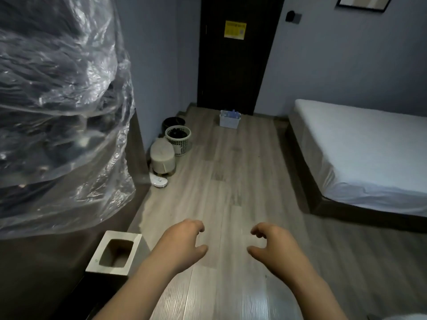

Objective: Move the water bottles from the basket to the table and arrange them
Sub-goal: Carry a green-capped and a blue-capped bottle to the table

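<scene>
Your left hand point(182, 243) and right hand point(272, 248) hang loosely curled, holding nothing. Far ahead of both, by the door point(233, 65), sits the basket point(228, 123) with the water bottles point(232, 113) inside. Walking there, you could clip the stool point(162, 155) and bin point(178, 139) ahead-left of your left hand.

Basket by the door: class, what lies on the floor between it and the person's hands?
Only bare wooden floor, seen in the head view, separates the basket from the left hand and right hand.
</scene>
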`<state>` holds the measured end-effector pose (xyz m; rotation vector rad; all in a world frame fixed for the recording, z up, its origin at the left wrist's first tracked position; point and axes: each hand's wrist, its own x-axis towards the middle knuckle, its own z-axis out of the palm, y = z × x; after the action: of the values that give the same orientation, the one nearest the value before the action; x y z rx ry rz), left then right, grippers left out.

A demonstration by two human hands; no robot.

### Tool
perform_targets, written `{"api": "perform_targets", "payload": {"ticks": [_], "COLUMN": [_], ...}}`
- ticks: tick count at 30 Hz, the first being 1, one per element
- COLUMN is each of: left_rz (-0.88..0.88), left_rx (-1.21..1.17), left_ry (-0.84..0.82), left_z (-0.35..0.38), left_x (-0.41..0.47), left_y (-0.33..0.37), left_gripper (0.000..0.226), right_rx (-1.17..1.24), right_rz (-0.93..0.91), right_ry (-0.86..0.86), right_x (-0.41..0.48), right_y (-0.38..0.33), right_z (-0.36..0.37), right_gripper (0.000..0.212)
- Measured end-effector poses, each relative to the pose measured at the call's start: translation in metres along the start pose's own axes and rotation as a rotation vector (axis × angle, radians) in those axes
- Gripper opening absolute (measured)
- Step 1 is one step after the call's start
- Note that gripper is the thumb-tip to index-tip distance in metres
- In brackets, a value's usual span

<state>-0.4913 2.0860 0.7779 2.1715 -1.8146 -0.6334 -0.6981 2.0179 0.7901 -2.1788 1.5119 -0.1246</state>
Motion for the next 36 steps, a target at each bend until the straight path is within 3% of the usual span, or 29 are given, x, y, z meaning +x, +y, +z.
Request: {"api": "perform_targets", "payload": {"ticks": [15, 36], "left_rz": [0.022, 0.139], "left_rx": [0.01, 0.063], "left_ry": [-0.018, -0.025], "left_z": [-0.018, -0.108], "left_x": [0.218, 0.578], "left_y": [0.04, 0.022], "left_gripper": [0.042, 0.039], "right_rx": [0.006, -0.029], "right_rz": [-0.012, 0.054], "right_ry": [0.016, 0.02], "right_x": [0.194, 0.537], "right_y": [0.049, 0.043], "right_z": [-0.068, -0.164], "right_gripper": [0.041, 0.042]}}
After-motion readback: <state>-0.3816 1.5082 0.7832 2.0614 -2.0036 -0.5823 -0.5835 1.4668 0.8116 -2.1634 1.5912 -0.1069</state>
